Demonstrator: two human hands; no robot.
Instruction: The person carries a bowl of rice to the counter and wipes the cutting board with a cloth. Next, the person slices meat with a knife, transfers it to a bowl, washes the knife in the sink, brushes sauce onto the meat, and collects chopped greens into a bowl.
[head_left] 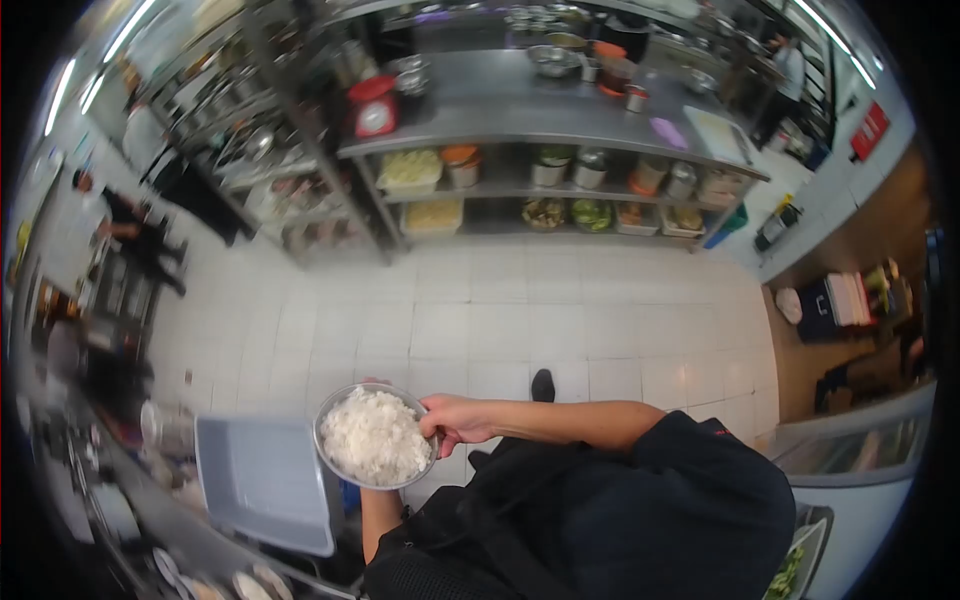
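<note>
A long steel tabletop, two shelves beneath it, spans the far side of a kitchen floor laid in pale square tiles with thin, darker joints. At its left end stands a tall metal rack. Strip lights glow at upper left — another shines at upper right, above a light-coloured wall bearing a red sign.

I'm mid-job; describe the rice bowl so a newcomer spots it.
Find the big blue-grey rectangular tub at the view's lower left. Beside its right edge, the person's right hand grips a metal bowl. Unlike the tub, it is round and heaped with white rice.
</note>
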